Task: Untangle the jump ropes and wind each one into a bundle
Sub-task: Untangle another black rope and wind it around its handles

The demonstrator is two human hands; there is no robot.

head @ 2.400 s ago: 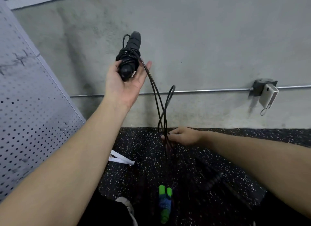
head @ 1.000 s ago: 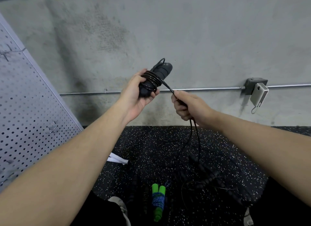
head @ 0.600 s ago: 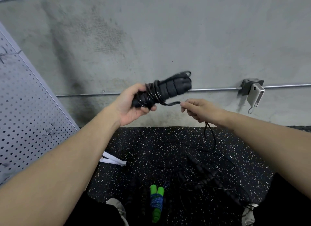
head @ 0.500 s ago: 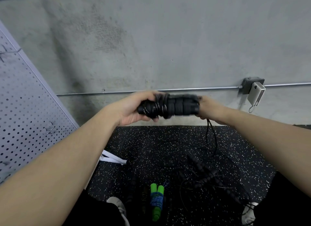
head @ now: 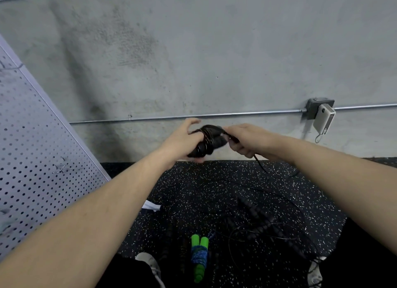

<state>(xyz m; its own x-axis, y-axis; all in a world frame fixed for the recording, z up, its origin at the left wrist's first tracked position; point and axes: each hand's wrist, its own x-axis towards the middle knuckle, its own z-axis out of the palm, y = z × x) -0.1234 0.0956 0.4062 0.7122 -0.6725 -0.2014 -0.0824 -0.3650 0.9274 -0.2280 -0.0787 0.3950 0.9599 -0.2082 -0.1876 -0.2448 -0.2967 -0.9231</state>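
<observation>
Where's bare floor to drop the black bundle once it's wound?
Free: the speckled mat between the wall and the green-handled bundle, right of the white scrap. Crowded: loose black ropes cover the mat's right side.

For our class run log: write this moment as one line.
left hand grips black handles | right hand pinches cord | green bundle on floor

Black jump rope bundle (head: 207,140), green-handled bundle with blue cord (head: 199,256), white-speckled black floor (head: 193,186).
</observation>
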